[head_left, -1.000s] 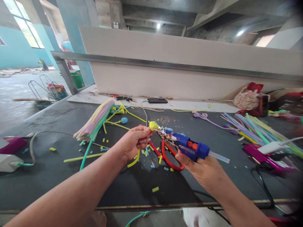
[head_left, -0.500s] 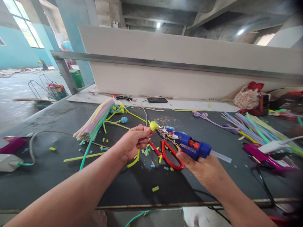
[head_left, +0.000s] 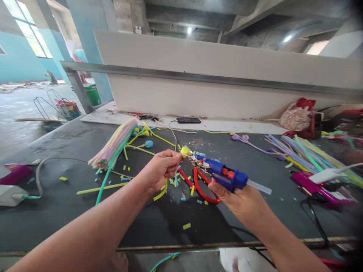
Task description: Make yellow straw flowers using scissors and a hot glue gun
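Observation:
Pinched in my left hand (head_left: 164,168) is a yellow flower head (head_left: 185,151) made of fuzzy stem, with a yellow stem (head_left: 161,193) hanging below the fingers. My right hand (head_left: 238,200) is wrapped round a blue hot glue gun (head_left: 227,174), a clear glue stick (head_left: 259,187) poking out of its back. Clotted glue and debris coat the gun's front end, and its nozzle meets the flower head or lies right against it. Beneath the gun, red-handled scissors or pliers (head_left: 205,192) lie on the dark table, their far end partly hidden.
Pastel fuzzy stems (head_left: 113,143) lie bundled at left, more stems (head_left: 306,155) at right. Finished-looking blue and yellow heads (head_left: 149,144) sit behind my left hand. Cut bits litter the table (head_left: 141,226). A phone (head_left: 188,120) lies at the back; a magenta device (head_left: 320,189) with cables is at right.
The glue gun has shifted slightly left, bringing its nozzle closer onto the yellow flower head. The flower head has tilted a little; my left hand has barely moved.

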`<state>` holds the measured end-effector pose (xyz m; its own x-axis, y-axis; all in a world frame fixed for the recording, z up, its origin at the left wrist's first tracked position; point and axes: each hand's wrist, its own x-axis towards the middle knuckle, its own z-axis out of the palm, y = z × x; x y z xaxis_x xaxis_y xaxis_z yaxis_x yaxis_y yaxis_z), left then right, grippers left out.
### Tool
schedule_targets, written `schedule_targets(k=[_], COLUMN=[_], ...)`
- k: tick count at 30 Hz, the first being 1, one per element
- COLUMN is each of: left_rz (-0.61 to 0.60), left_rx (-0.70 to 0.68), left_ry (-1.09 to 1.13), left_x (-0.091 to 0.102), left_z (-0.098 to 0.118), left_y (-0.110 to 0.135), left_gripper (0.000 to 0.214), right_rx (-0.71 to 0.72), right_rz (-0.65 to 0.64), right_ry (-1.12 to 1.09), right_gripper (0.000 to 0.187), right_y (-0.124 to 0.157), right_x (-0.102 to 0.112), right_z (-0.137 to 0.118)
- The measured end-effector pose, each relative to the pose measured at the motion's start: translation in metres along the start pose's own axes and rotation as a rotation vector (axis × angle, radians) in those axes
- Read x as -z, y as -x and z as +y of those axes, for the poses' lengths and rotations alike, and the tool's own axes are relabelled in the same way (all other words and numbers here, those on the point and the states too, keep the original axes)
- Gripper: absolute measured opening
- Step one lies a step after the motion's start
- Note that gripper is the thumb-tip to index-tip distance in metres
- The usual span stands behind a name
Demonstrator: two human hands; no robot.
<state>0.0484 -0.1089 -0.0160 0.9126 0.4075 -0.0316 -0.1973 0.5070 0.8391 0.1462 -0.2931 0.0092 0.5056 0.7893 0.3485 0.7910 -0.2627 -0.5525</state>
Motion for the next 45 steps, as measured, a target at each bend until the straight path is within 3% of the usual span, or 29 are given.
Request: schedule_targets(k=[15, 21, 27, 36, 41, 45], left_rz=[0.025, 0.057, 0.061, 0.028, -0.025, -0.066], left_rx=[0.046, 0.111, 0.179, 0.117, 0.039, 0.077], left_ry=[0.027, 0.052, 0.075, -0.014, -0.014, 0.011], left_x=[0.003, 0.001, -0.001, 0.001, 0.004, 0.006], left_z=[0.004, 0.007, 0.009, 0.005, 0.003, 0.001], left_y=[-0.001, 0.000, 0.001, 0.001, -0.001, -0.001], left_gripper=[0.023, 0.021, 0.017, 0.022, 0.025, 0.023], right_rx=[0.007, 0.000, -0.001, -0.033, -0.035, -0.024], right_rz=[0.072, 0.022, 0.057, 0.080, 0.184, 0.194], right_ry=[0.019, -0.020, -0.043, 0.002, 0.080, 0.381], right_gripper=[0.040, 0.038, 0.040, 0.045, 0.044, 0.034], right_y=[0.000, 0.001, 0.001, 0.002, 0.002, -0.003], right_x=[0.003, 0.001, 0.001, 0.004, 0.015, 0.026], right_z=[0.004, 0.005, 0.006, 0.007, 0.030, 0.065])
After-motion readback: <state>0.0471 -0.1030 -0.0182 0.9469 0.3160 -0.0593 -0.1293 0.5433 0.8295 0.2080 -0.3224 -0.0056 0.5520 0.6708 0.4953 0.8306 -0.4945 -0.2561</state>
